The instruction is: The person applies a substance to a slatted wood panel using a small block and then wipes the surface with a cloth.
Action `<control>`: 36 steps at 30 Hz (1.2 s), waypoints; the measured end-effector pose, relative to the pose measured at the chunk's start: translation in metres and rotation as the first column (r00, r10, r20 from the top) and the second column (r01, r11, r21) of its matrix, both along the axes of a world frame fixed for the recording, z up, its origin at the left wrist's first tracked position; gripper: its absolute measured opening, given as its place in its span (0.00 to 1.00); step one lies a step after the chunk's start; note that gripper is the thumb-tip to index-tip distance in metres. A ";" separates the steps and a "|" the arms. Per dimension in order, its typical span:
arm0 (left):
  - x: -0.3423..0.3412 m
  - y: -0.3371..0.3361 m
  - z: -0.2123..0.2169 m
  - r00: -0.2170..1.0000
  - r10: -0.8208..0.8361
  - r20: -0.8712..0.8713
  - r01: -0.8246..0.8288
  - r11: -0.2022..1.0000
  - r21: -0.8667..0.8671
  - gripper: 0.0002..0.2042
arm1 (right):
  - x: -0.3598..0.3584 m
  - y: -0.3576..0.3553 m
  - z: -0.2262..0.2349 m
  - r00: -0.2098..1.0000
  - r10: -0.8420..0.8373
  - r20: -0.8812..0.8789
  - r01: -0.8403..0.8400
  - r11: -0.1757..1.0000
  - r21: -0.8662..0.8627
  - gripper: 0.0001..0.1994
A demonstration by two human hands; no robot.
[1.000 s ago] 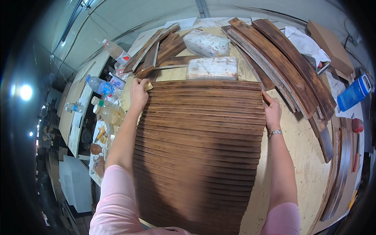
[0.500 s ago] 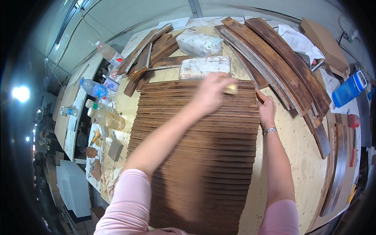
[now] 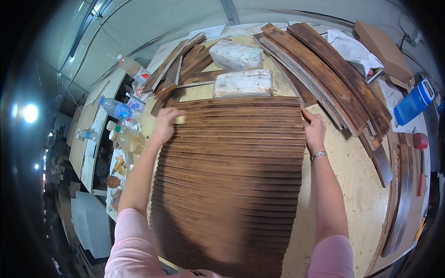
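Head view. Risk: your left hand (image 3: pixel 165 124), fingers curled on a small pale yellow pad (image 3: pixel 180 119), could nudge the slats out of line if it drags sideways; your right hand (image 3: pixel 314 130), fingers closed against the right edge, might catch splinters.
Item: row of dark brown stained wooden slats (image 3: pixel 232 176), laid edge to edge on the pale plywood table (image 3: pixel 357 194), streaky and uneven in tone, just below two white wrapped blocks (image 3: pixel 243 83).
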State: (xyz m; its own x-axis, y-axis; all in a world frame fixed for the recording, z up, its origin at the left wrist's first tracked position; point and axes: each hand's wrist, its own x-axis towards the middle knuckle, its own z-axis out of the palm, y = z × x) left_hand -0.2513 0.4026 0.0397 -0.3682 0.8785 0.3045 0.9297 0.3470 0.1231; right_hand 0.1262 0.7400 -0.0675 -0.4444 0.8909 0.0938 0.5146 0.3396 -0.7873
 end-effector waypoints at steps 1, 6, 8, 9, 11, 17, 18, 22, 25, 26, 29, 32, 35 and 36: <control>-0.023 -0.025 0.001 0.990 0.143 0.009 -0.143 0.989 -0.033 0.24 | -0.003 -0.002 0.002 1.000 0.007 -0.003 -0.007 1.000 -0.005 0.28; -0.015 -0.005 0.006 0.984 0.176 0.009 -0.174 0.962 0.210 0.24 | 0.001 0.003 -0.003 1.000 0.000 -0.028 -0.001 1.000 -0.024 0.30; 0.026 0.041 0.005 0.996 -0.092 0.018 0.086 0.971 0.222 0.24 | 0.007 0.007 -0.003 0.999 0.001 -0.035 -0.002 1.000 -0.019 0.31; 0.043 0.058 0.008 0.979 -0.189 0.076 0.171 0.965 0.197 0.24 | 0.008 0.009 -0.007 0.998 -0.011 -0.057 0.009 1.000 -0.026 0.31; 0.050 0.064 0.011 0.952 -0.278 0.129 0.259 0.955 0.147 0.25 | 0.006 0.008 -0.007 0.997 -0.011 -0.077 0.009 0.999 -0.031 0.31; -0.062 -0.040 0.003 0.949 0.307 0.075 -0.308 0.951 0.001 0.16 | 0.000 0.000 -0.005 0.998 -0.016 -0.053 0.014 0.999 -0.042 0.30; -0.073 -0.054 0.007 0.894 0.440 0.084 -0.438 0.898 -0.039 0.15 | -0.003 -0.001 -0.004 0.997 -0.010 -0.070 0.006 0.999 -0.049 0.30; -0.025 -0.013 0.008 0.992 0.109 0.065 -0.122 0.959 0.256 0.18 | -0.001 0.007 -0.012 0.995 0.000 -0.101 -0.002 1.000 -0.024 0.29; 0.067 0.050 0.006 0.963 -0.128 0.236 0.078 0.975 0.210 0.19 | 0.006 0.008 -0.010 0.998 -0.027 -0.050 0.029 0.999 0.028 0.29; 0.096 0.067 0.003 0.951 -0.241 0.194 0.194 0.953 0.234 0.17 | 0.006 0.009 -0.010 0.997 -0.017 -0.076 0.017 1.000 0.006 0.29; 0.142 0.093 0.002 0.885 -0.422 0.198 0.392 0.904 0.171 0.17 | 0.005 0.014 -0.020 0.988 0.011 -0.155 -0.017 0.999 -0.037 0.30; 0.135 0.082 0.003 0.905 -0.384 0.185 0.376 0.923 0.077 0.20 | 0.006 0.016 -0.026 0.987 0.022 -0.161 -0.021 1.000 0.005 0.29; 0.071 0.017 0.002 0.988 -0.131 0.079 0.124 0.988 0.089 0.21 | 0.001 0.006 -0.011 0.995 -0.001 -0.100 -0.002 0.999 -0.035 0.29; 0.038 -0.011 0.001 0.991 -0.054 0.125 0.047 0.997 0.064 0.20 | -0.004 0.005 -0.013 0.992 0.011 -0.124 -0.015 0.999 -0.034 0.29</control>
